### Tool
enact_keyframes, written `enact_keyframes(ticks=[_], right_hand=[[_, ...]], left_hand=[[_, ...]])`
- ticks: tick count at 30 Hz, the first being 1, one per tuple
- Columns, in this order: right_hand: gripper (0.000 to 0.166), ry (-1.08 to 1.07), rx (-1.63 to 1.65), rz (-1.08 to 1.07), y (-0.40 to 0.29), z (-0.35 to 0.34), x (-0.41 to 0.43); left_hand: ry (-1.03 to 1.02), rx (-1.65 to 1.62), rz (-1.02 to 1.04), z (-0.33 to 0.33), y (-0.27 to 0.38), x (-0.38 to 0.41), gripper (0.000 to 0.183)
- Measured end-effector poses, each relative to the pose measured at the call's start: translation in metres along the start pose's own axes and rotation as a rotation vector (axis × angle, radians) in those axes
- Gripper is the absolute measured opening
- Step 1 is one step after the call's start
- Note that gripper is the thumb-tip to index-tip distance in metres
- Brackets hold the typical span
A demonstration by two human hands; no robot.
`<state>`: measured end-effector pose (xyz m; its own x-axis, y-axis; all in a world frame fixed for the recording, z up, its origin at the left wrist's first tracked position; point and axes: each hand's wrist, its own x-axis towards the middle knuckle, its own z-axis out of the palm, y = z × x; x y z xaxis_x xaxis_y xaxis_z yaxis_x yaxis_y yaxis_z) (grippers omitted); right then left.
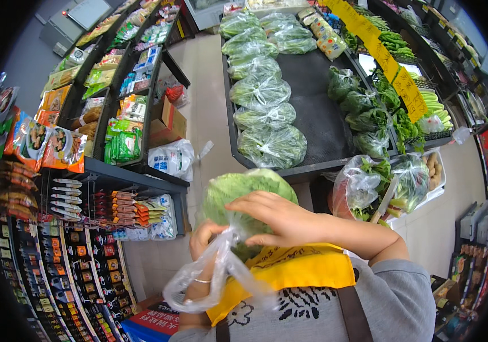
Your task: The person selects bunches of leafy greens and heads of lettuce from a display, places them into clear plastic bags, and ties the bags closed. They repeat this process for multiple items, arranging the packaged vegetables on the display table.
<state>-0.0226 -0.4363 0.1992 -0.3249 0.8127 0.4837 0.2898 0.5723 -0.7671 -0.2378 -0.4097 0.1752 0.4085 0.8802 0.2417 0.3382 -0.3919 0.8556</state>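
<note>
A pale green leafy vegetable, apparently lettuce or cabbage (237, 190), fills a clear plastic bag in front of my chest. The fingers of my left hand (205, 239) close round the gathered bag neck. From there the loose handles of the bag (197, 293) hang over my left wrist and the yellow apron bib (308, 269). Above the bagged vegetable lies my right hand (274, 218), its fingers stretched out and its thumb apart, close to the bag neck. Its palm faces the leaves and is hidden, and the hand is slightly blurred.
Ahead stands a black display table (312, 107) with a row of bagged greens (261, 92) on its left. Bagged dark greens (365, 113) line its right side. A bag of leafy vegetables (357, 188) sits near right. Packaged-food shelves (118, 115) stand left; a cardboard box (167, 122) is beside them.
</note>
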Motion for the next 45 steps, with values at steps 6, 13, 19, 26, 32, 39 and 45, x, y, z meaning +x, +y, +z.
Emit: enact_keyframes(ticks=[6,13,19,26,32,39,45], right_hand=[[0.037,0.006,-0.316,0.162,0.092,-0.017,0.059],[0.016,0.294,-0.425,0.301,0.159,-0.076,0.145],[0.015,0.587,-0.27,0.568,0.22,-0.111,0.19],[0.016,0.634,-0.287,0.713,0.307,-0.138,0.192],[0.019,0.384,-0.272,0.901,0.335,-0.149,0.171],[0.018,0.197,-0.341,0.798,0.328,-0.146,0.136],[0.015,0.254,-0.508,0.688,0.319,-0.149,0.127]], left_hand=[[-0.089,-0.049,0.006,0.009,-0.035,0.121,0.016],[-0.276,-0.227,0.074,0.021,-0.078,0.291,0.016],[-0.466,-0.229,0.225,0.045,-0.094,0.413,0.016],[-0.647,-0.194,0.237,0.098,-0.142,0.487,0.015],[-0.798,-0.089,0.351,0.119,-0.156,0.499,0.025],[-0.985,0.183,0.716,0.108,-0.164,0.491,0.03],[-1.039,0.246,0.708,0.108,-0.175,0.496,0.019]])
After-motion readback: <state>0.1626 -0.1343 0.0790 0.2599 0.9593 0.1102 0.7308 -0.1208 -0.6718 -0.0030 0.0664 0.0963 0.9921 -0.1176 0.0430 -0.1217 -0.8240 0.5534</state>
